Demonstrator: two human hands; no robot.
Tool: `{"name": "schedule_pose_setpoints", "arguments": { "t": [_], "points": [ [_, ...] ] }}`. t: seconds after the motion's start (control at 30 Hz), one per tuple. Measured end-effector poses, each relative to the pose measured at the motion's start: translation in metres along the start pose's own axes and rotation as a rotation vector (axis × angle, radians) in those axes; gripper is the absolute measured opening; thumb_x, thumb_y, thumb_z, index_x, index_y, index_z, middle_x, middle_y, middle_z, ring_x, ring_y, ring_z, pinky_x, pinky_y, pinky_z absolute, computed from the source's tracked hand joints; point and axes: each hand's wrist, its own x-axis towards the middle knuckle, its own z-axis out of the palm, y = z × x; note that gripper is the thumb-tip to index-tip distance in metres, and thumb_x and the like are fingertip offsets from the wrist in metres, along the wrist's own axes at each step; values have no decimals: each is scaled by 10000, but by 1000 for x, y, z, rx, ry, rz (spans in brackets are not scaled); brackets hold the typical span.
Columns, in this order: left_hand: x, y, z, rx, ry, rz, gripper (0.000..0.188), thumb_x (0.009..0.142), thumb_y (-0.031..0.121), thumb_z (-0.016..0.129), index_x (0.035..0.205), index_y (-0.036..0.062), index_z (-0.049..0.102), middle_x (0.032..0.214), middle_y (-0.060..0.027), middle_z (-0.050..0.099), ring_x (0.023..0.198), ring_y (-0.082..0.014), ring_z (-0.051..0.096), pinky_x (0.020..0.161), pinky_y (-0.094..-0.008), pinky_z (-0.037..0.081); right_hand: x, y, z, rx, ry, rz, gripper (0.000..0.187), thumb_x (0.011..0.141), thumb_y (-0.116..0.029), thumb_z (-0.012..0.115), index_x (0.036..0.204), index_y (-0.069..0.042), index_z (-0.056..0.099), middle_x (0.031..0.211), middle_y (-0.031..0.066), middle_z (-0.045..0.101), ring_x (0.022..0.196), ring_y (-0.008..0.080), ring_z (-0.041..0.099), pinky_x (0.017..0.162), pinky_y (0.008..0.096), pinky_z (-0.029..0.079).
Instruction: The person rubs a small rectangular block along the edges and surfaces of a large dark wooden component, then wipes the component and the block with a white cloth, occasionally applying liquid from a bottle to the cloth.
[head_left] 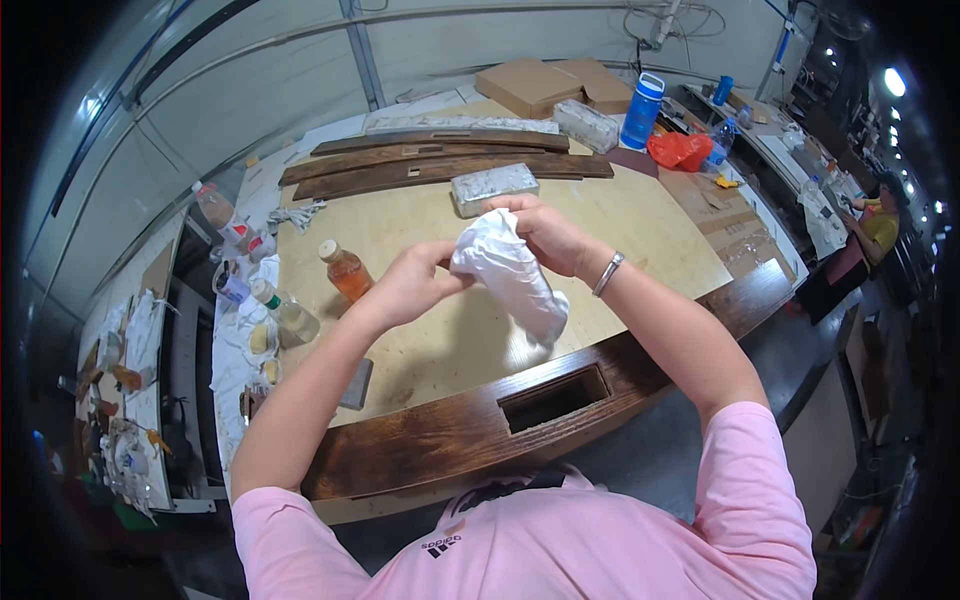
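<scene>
A crumpled white cloth [510, 275] hangs between my two hands above the workbench. My left hand [420, 278] pinches its upper left edge. With bent fingers, my right hand [548, 232] grips the top right of the same cloth; a bracelet circles that wrist. Below the cloth, along the near edge of the bench, lies a dark-stained wooden board [430, 440] with a rectangular cut-out [553, 398]. Just beyond my hands rests a pale, wrapped-looking block [495, 188]. To the left of my left hand is a bottle of amber liquid [346, 270].
Several dark wooden strips [450, 165] lie across the far side of the bench [640, 230]. A blue water bottle [642, 110], a red plastic bag [682, 150] and cardboard [530, 88] sit at the back. A clear bottle [285, 312] stands left. Another person [880, 230] is far right.
</scene>
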Motion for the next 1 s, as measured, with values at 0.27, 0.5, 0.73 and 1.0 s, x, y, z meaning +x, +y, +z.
{"name": "schedule_pose_setpoints", "arguments": {
  "t": [0.27,0.5,0.73,1.0],
  "points": [
    [5,-12,5,-697,59,-291,177,985,175,582,1075,43,658,948,-3,677,871,-77,623,798,-275,521,-31,0,-21,209,-14,-11,447,915,-291,566,1299,-68,525,1200,47,621,1096,130,590,917,323,472],
    [-28,-40,-7,-606,-261,-473,291,961,226,624,1153,8,634,977,-63,698,865,-130,665,775,-268,525,-47,16,-22,-63,140,41,377,850,-100,694,1199,-12,583,1057,62,670,984,152,638,923,310,490],
    [-75,-185,-27,-312,516,-705,523,769,128,799,1226,16,572,1066,-88,663,1028,-202,641,901,-343,515,-67,18,-26,125,452,99,313,876,-67,656,1167,4,564,1074,87,659,991,172,645,882,331,519],
    [-42,-280,-17,-378,463,-366,653,655,97,859,1207,40,516,1145,-92,624,1090,-216,603,965,-350,476,-51,32,-14,149,657,172,234,926,-77,586,1139,18,577,1058,121,654,982,215,640,883,360,513]
  ]
}}
